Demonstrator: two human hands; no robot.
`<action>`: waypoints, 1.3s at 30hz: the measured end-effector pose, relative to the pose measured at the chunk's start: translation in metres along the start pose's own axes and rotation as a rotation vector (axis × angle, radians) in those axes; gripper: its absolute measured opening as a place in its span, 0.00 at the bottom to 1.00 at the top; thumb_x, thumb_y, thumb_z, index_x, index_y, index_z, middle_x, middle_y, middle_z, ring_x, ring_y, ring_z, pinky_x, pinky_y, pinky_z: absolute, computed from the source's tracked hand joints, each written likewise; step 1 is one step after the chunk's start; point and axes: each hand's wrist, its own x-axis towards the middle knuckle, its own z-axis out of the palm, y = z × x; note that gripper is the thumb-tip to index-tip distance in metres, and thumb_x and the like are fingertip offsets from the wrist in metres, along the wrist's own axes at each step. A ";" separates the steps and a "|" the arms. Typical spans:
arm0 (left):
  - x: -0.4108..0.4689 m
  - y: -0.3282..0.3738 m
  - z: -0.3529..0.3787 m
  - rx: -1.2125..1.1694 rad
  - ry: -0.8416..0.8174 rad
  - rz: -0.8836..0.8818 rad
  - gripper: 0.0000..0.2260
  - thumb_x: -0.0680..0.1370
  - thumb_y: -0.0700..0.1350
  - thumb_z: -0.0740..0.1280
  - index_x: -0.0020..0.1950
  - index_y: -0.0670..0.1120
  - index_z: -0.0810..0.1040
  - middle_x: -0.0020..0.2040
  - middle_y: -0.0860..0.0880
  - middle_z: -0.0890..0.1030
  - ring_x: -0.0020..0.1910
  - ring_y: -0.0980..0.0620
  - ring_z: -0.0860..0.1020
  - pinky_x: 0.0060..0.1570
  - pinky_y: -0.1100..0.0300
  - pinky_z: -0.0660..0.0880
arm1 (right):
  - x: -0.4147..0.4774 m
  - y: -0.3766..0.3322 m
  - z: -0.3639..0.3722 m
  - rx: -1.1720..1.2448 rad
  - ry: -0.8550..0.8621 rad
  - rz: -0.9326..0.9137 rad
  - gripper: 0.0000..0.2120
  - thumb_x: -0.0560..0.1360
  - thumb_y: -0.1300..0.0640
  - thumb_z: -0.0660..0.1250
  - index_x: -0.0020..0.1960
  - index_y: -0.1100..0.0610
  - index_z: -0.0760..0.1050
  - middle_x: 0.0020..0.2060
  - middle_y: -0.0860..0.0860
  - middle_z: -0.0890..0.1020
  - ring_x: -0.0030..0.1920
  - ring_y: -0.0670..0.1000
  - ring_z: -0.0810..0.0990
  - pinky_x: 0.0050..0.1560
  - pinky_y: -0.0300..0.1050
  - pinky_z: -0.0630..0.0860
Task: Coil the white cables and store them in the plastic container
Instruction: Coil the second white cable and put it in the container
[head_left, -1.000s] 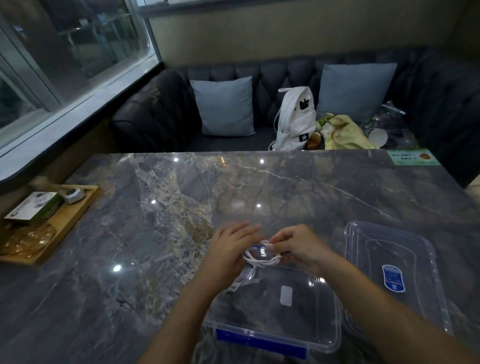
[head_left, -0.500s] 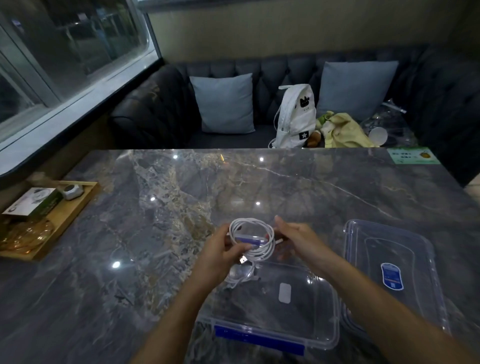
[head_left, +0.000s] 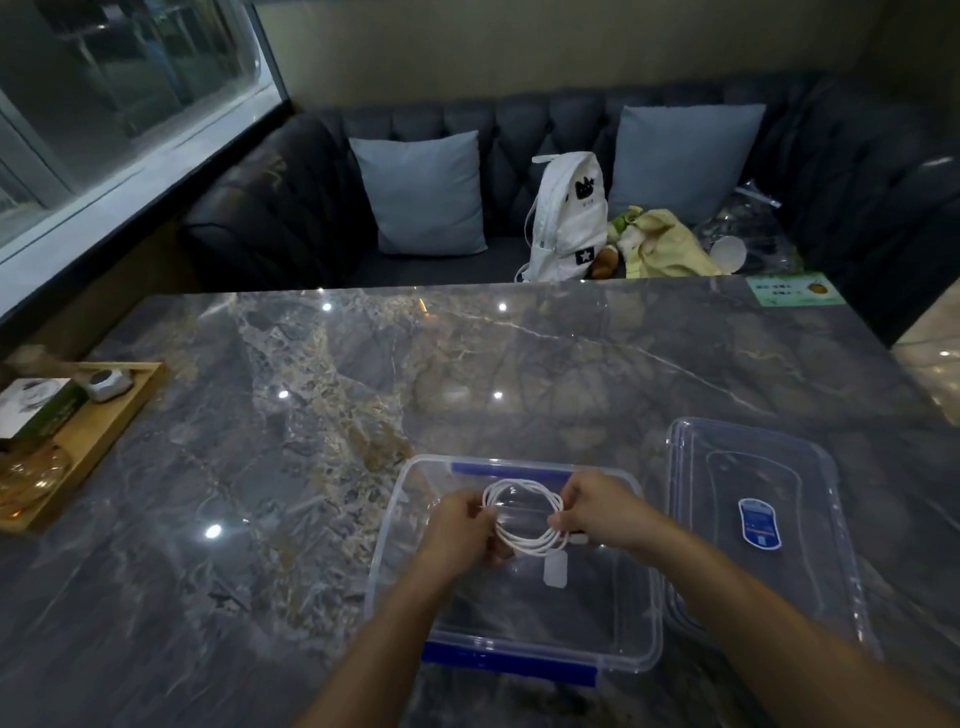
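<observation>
the white cable (head_left: 522, 519) is wound into a round coil of several loops and is held over the open plastic container (head_left: 511, 613), inside the outline of its rim toward the far side. whether the coil touches the container floor cannot be told. the left hand (head_left: 457, 530) is closed on the left side of the coil, fingers curled around the loops. the right hand (head_left: 597, 512) pinches the right side of the coil, where a short end of the cable sticks out toward the right past the fingers.

the container is clear with blue clips on its near and far edges, and it sits on the near middle of the grey marble tabletop (head_left: 363, 395). a small pale label shows through its clear floor just near of the coil. the clear lid (head_left: 753, 525) lies flat on the tabletop just right of the container, with a blue and white sticker on it.

on the far left edge of the tabletop a wooden tray (head_left: 98, 441) holds a small box and a few other items. beyond the tabletop is a dark sofa (head_left: 291, 208) with two grey cushions, a white backpack (head_left: 569, 218) standing between them, and a yellow cloth (head_left: 662, 247) to the right of the backpack.
</observation>
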 end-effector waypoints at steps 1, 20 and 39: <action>0.000 -0.002 0.003 0.007 -0.016 -0.007 0.10 0.78 0.38 0.62 0.41 0.50 0.79 0.33 0.45 0.81 0.30 0.50 0.80 0.31 0.57 0.79 | 0.000 0.001 0.000 -0.059 0.004 0.013 0.13 0.70 0.60 0.70 0.30 0.54 0.70 0.28 0.49 0.75 0.30 0.45 0.73 0.28 0.36 0.67; 0.008 -0.012 0.042 0.559 -0.064 0.015 0.18 0.76 0.47 0.64 0.63 0.41 0.71 0.66 0.42 0.68 0.59 0.42 0.74 0.60 0.51 0.72 | 0.003 0.009 0.020 -0.478 0.080 0.069 0.09 0.73 0.63 0.60 0.52 0.64 0.73 0.54 0.62 0.80 0.53 0.59 0.78 0.48 0.48 0.73; 0.024 0.088 0.094 0.626 -0.137 0.385 0.14 0.77 0.48 0.63 0.58 0.42 0.76 0.57 0.41 0.81 0.56 0.43 0.78 0.54 0.54 0.73 | -0.052 0.031 -0.078 -0.214 0.439 0.013 0.08 0.74 0.53 0.65 0.47 0.58 0.75 0.48 0.59 0.82 0.51 0.59 0.78 0.45 0.48 0.70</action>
